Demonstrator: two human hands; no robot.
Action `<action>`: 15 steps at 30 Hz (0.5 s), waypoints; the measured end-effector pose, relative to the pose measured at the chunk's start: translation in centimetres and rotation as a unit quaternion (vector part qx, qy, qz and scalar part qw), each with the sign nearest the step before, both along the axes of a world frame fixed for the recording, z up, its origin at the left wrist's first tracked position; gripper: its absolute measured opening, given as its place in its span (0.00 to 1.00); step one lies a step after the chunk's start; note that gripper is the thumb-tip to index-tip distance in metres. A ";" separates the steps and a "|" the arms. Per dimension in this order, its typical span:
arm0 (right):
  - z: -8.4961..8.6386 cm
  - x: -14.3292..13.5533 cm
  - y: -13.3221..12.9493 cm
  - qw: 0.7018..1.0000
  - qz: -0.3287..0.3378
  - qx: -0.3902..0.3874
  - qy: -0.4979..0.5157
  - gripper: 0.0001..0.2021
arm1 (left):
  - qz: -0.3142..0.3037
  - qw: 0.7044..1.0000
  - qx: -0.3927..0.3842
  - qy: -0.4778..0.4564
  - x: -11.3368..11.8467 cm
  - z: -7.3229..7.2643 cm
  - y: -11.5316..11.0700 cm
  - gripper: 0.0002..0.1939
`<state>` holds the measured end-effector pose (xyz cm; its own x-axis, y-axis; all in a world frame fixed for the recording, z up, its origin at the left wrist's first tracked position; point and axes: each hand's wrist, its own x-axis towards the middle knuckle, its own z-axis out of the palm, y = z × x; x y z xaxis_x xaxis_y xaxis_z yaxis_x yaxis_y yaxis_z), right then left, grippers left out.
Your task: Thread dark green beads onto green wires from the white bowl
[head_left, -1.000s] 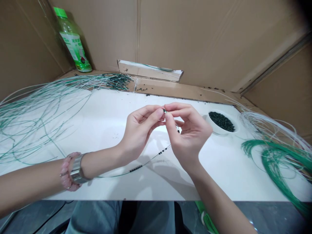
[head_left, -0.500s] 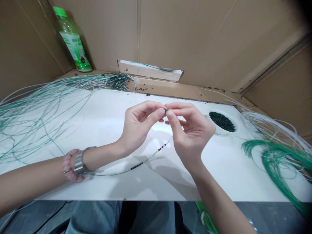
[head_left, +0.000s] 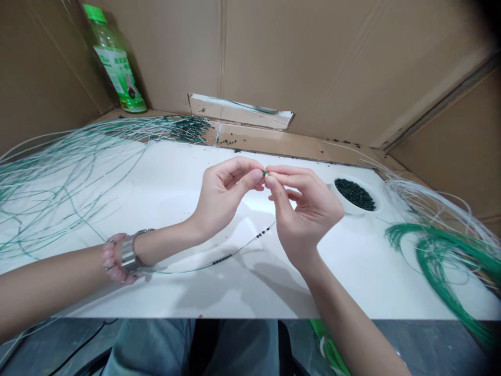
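Observation:
Fingertips of my left hand and my right hand meet above the white table, both pinched on a tiny green piece. Whether it is a knot or a bead is too small to tell. A thin green cord with dark beads runs from near my left wrist up behind my right hand, with a second group of beads higher on it. To the right of my right hand sits a white bowl of small dark beads.
Beaded strands trail over the table's left side. A green bottle stands at the back left. Green cords and white cords lie at the right. Cardboard walls enclose the back and sides.
Both hands keep their pinch, with the fingertips slightly shifted and a little more of the green piece showing. The whole view has moved slightly.

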<state>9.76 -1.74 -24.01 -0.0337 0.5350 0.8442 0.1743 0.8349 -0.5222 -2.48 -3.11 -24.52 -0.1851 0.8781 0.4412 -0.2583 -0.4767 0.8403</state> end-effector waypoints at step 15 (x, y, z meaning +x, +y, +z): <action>0.3 0.1 0.1 0.999 0.018 -0.034 0.002 0.03 | 0.032 0.997 0.036 0.066 -0.3 0.4 0.0 0.05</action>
<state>9.89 -1.69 -23.73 -0.0507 0.5898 0.8060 0.1419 0.8031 -0.5787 -2.77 -3.06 -24.12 -0.1763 0.8311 0.5275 -0.1139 -0.5495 0.8277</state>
